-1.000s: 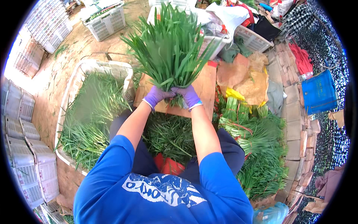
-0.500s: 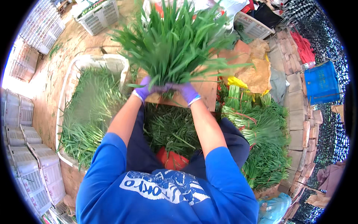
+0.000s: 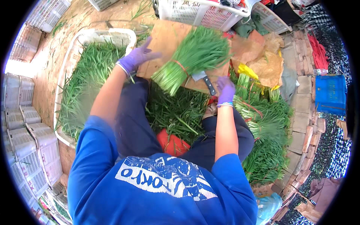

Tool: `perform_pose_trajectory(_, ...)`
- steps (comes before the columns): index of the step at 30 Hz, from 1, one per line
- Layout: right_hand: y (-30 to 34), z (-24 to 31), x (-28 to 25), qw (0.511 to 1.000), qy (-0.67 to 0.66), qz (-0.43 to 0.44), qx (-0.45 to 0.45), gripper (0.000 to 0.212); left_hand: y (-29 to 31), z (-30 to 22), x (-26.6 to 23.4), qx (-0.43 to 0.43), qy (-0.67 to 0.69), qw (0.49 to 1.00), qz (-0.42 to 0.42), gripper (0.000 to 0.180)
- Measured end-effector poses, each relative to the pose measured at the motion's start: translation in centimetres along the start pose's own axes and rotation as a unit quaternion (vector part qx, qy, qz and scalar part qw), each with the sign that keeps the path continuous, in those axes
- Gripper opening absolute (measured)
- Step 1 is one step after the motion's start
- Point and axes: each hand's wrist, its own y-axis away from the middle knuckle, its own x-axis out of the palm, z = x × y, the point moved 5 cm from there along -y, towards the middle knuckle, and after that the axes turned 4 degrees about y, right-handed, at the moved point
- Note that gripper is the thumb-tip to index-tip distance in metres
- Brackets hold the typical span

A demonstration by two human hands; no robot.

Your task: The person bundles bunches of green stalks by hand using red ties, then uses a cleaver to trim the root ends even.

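Note:
A thick bundle of green garlic chives (image 3: 193, 58) lies slantwise on a wooden board (image 3: 168, 33), tied with a red band near its pale stem ends. My left hand (image 3: 138, 58), in a purple glove, is open with spread, slightly blurred fingers beside the board's left edge, apart from the bundle. A knife (image 3: 208, 84) with a black handle and a broad blade lies on the board, its blade by the bundle. Next to that handle is my gloved right hand (image 3: 226, 91), fingers loosely bent, with nothing visible in them.
On the left stands a white tub (image 3: 131, 37) of loose chives. Tied bundles (image 3: 262, 123) are piled at the right beside brown paper (image 3: 270, 69). Cut leaves (image 3: 174, 112) lie between my legs. White crates (image 3: 187, 13) stand ahead and along the left; a blue bin (image 3: 330, 93) is far right.
The chives, held upright in both hands before, now lie on the board. My hands have let go and moved apart, the left outward, the right beside the knife.

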Motion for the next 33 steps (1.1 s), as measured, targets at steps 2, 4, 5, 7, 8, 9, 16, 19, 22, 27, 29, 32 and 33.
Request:
perform_pose_trajectory(2, 0.8, -0.2, -1.7, 0.992, -0.049, -0.079, -0.089, 0.030, 0.3, 2.4, 0.4, -0.011, 0.039, 0.999, 0.003, 0.116)
perform_pose_trajectory(4, 2.2, 0.4, 1.4, 0.982, 0.041, 0.095, -0.158, 0.038, 0.1, 2.9, 2.2, -0.003, -0.065, 0.997, 0.038, 0.123)
perform_pose_trajectory(5, 3.5, 1.0, 3.7, 0.958, 0.080, 0.188, -0.203, 0.042, -0.1, 2.4, 3.7, 0.013, -0.139, 0.988, 0.072, 0.125)
perform_pose_trajectory(7, 5.7, 0.9, 8.7, 0.911, 0.164, 0.334, -0.177, 0.048, -0.3, 1.3, 6.6, 0.013, -0.213, 0.972, 0.100, 0.130)
perform_pose_trajectory(8, 6.0, 0.5, 10.5, 0.894, 0.263, 0.336, -0.139, 0.051, -0.4, 0.7, 8.1, 0.000, -0.249, 0.963, 0.101, 0.131)
perform_pose_trajectory(9, 6.4, 0.5, 12.7, 0.856, 0.310, 0.385, -0.150, 0.055, -0.5, 0.3, 9.6, -0.011, -0.289, 0.952, 0.095, 0.132)
perform_pose_trajectory(16, 5.6, -3.3, 15.6, 0.940, 0.176, 0.290, 0.032, 0.036, -1.5, 1.3, 15.7, -0.086, -0.390, 0.883, -0.248, 0.089)
perform_pose_trajectory(19, 7.5, -4.2, 14.5, 0.913, 0.242, 0.324, -0.053, 0.038, -2.7, 2.3, 16.5, -0.083, -0.390, 0.864, -0.306, 0.074)
perform_pose_trajectory(22, 8.4, -5.0, 12.0, 0.937, 0.194, 0.291, -0.018, 0.038, -3.3, 3.1, 16.6, -0.091, -0.397, 0.870, -0.278, 0.076)
perform_pose_trajectory(27, 7.8, -7.6, 9.2, 0.950, 0.154, 0.271, -0.020, 0.043, -3.1, 2.2, 16.0, -0.062, -0.395, 0.876, -0.269, 0.070)
perform_pose_trajectory(29, 6.0, -8.3, 8.0, 0.890, 0.411, 0.181, -0.075, 0.047, -3.1, 1.7, 15.9, -0.084, -0.416, 0.870, -0.250, 0.060)
perform_pose_trajectory(32, 4.5, -8.9, 8.5, 0.901, 0.376, 0.198, -0.092, 0.050, -3.7, 1.3, 15.6, -0.141, -0.384, 0.895, -0.175, 0.110)
perform_pose_trajectory(33, 4.3, -9.2, 8.5, 0.910, 0.354, 0.206, -0.056, 0.050, -3.9, 1.2, 15.2, -0.158, -0.356, 0.908, -0.156, 0.111)
